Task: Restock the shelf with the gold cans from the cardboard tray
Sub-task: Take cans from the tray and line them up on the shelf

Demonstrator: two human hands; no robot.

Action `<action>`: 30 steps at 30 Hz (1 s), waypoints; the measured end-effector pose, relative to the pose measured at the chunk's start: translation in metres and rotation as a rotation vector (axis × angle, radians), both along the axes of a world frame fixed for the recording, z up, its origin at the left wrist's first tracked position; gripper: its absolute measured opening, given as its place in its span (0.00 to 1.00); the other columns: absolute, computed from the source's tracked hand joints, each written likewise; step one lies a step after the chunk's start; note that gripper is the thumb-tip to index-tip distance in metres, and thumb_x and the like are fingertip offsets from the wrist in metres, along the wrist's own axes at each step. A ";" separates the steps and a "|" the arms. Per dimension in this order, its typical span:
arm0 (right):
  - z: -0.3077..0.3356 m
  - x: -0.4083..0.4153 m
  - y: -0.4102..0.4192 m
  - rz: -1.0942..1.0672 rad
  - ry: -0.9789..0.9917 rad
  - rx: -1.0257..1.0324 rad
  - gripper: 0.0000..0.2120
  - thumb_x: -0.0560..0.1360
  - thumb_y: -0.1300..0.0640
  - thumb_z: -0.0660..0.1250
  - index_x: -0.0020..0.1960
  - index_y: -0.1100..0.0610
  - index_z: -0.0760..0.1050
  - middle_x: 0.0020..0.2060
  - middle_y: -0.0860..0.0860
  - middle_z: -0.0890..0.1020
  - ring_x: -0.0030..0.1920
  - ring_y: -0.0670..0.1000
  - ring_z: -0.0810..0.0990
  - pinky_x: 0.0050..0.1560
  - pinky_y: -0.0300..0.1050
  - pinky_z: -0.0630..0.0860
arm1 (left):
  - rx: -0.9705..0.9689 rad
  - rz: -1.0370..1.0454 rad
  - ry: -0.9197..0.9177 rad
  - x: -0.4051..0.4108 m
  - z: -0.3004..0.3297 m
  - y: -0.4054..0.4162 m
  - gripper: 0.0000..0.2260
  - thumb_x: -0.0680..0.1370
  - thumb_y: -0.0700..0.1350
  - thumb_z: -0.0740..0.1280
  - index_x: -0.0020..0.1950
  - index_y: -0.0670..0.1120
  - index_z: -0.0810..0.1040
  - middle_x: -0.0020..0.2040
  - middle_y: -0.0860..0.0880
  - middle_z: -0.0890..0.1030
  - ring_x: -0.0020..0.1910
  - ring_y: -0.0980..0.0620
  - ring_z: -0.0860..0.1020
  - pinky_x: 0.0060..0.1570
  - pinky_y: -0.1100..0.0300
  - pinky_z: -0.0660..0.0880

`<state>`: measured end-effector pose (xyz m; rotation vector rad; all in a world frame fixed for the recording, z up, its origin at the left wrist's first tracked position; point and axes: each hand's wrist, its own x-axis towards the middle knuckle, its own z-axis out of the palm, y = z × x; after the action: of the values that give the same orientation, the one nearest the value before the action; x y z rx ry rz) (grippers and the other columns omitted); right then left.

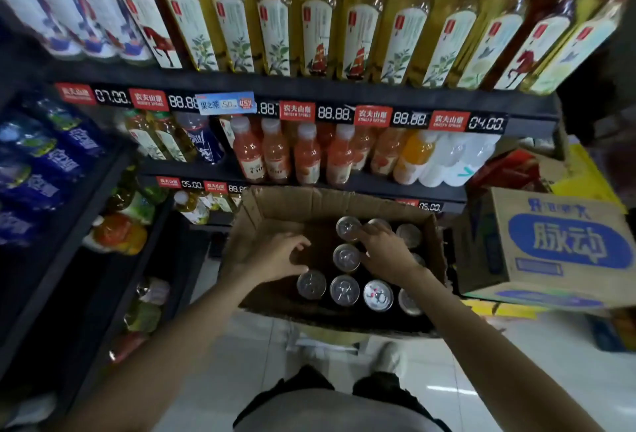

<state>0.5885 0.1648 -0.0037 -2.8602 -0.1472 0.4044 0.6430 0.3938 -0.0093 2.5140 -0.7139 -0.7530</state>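
Right now both hands are down inside the cardboard tray (272, 206), which sits in front of the shelf (309, 89) with its far flap standing up. The left hand (275, 259) hovers over the bare left part of the tray floor, fingers loosely curled and holding nothing, its fingertips just beside the can (311, 284) at the near left of the group. The right hand (385, 251) lies over the cans in the middle of the tray, fingers spread across their tops; whether it has closed around one I cannot tell, since the fingertips are hidden behind the hand. The remaining cans stand upright, packed toward the right wall and near edge, showing only their silver lids (347, 257) from above.

The main risk, as I judge it, is a poor hold: the lids are smooth and the cans stand touching one another, so fingers have little room to get down the sides, and a can lifted by its rim alone could slip and fall back, denting it or knocking its neighbours over. The tray looks soft and torn at its right edge (442, 259), and pressing there could tip it. A printed box (550, 246) crowds the right side, narrowing the way out for the right arm.
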 end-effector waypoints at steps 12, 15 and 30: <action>-0.043 -0.073 0.007 -0.445 0.145 -0.268 0.25 0.76 0.54 0.61 0.71 0.56 0.60 0.68 0.58 0.66 0.67 0.61 0.65 0.63 0.51 0.66 | 0.034 -0.189 -0.075 -0.017 -0.054 -0.038 0.29 0.71 0.59 0.69 0.67 0.48 0.67 0.64 0.47 0.70 0.63 0.46 0.69 0.59 0.53 0.69; -0.041 -0.087 -0.001 -0.575 0.206 -0.272 0.29 0.75 0.50 0.64 0.71 0.58 0.59 0.65 0.59 0.68 0.63 0.60 0.69 0.59 0.51 0.69 | -0.037 -0.255 -0.184 -0.018 -0.060 -0.060 0.26 0.73 0.58 0.68 0.67 0.49 0.67 0.63 0.49 0.70 0.63 0.47 0.69 0.58 0.52 0.70; -0.020 -0.080 -0.011 -0.604 0.153 -0.218 0.24 0.74 0.66 0.64 0.68 0.65 0.62 0.64 0.59 0.66 0.60 0.58 0.72 0.53 0.48 0.75 | 0.090 -0.531 -0.413 -0.002 -0.067 -0.147 0.28 0.70 0.41 0.72 0.68 0.47 0.65 0.68 0.45 0.63 0.69 0.45 0.62 0.63 0.52 0.65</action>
<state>0.5090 0.1540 -0.0234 -2.8679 0.8101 0.5261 0.6410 0.2472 -0.0761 2.6106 -1.5611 -0.4246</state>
